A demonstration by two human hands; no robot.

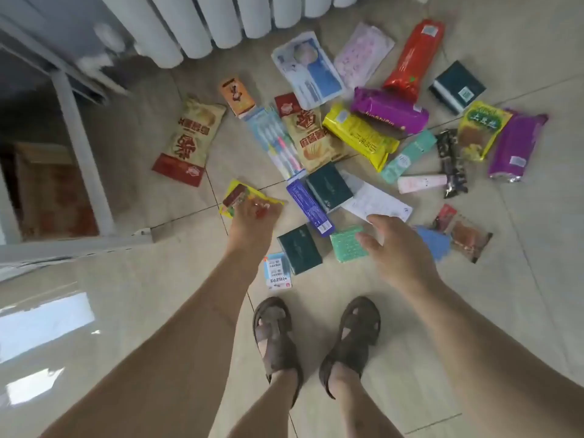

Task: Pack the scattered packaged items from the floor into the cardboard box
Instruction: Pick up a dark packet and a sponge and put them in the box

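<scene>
Several packaged items lie scattered on the tiled floor. My left hand (252,219) reaches down onto a small yellow packet (240,192), its fingers over the packet's near end. My right hand (398,248) hovers with spread fingers over a green textured pack (346,246) and a white paper sheet (376,200). A dark green tissue pack (298,249) lies between my hands. The cardboard box (53,197) stands at the left behind a white frame, partly hidden.
Chip bags (189,140), a toothbrush pack (275,140), a yellow pack (360,135), purple packs (390,110) and a red bag (412,58) spread toward a white radiator (221,23). My sandalled feet (316,339) stand near a small white box (278,275).
</scene>
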